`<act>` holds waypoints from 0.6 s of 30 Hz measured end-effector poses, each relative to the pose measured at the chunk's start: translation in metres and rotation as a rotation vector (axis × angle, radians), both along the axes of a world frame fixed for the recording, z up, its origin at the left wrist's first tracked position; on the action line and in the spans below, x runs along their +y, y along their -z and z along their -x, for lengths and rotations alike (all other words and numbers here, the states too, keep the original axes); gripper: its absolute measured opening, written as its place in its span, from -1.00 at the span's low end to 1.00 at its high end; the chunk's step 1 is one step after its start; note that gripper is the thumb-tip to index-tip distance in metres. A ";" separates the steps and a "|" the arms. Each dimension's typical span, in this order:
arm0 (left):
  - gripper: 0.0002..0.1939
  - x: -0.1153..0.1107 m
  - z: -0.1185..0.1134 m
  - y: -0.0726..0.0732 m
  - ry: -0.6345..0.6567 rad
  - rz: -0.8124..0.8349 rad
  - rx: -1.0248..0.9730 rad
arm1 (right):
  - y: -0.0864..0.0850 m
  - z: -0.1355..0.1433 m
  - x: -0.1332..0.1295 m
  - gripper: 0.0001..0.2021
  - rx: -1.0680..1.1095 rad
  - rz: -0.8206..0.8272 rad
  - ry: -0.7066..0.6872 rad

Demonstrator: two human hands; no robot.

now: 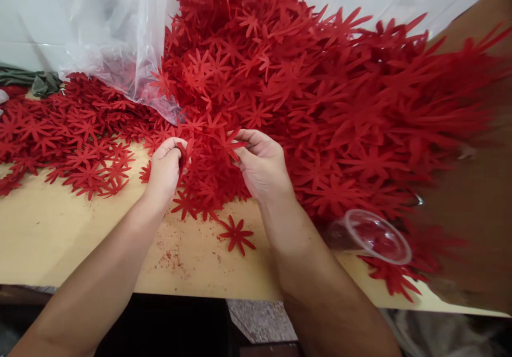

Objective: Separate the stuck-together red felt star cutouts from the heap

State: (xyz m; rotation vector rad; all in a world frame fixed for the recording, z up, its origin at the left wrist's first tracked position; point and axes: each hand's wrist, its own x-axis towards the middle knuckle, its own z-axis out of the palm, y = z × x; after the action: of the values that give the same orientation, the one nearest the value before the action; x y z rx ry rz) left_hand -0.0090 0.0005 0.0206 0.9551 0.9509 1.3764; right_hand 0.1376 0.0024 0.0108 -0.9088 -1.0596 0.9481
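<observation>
A big heap of red flower-shaped cutouts [288, 80] covers the back and right of the table. My left hand [166, 165] is closed on red petal pieces at the near edge of the heap. To its right, my right hand [262, 162] pinches a red flower piece [230, 146] between thumb and fingers. A gap with more red pieces behind it separates the two hands. One single red flower [237, 235] lies flat on the table below them.
A clear plastic bag [148, 42] stands at the back left over a lower pile of red flowers [88, 128]. A transparent plastic cup [376, 237] lies tipped at the right. Dark green fabric [44, 82] is at the far left. Red crumbs dot the tabletop [120, 250].
</observation>
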 end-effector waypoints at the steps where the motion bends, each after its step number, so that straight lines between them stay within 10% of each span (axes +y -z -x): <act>1: -0.78 -0.001 0.000 -0.001 0.032 0.015 0.006 | 0.000 0.000 0.000 -0.61 -0.026 0.004 -0.007; 12: -0.80 -0.018 -0.010 0.001 0.088 -0.247 0.503 | 0.001 0.012 -0.011 -0.93 -0.387 -0.135 0.143; 18: -0.88 -0.014 -0.010 0.005 0.089 -0.154 0.401 | 0.002 0.016 -0.017 -0.97 -0.577 -0.228 0.199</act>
State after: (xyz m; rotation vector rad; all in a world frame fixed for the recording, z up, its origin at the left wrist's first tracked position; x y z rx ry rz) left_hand 0.0011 -0.0132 0.0152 1.4097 1.0931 1.2182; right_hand 0.1220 -0.0144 0.0092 -1.1006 -1.4957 0.3881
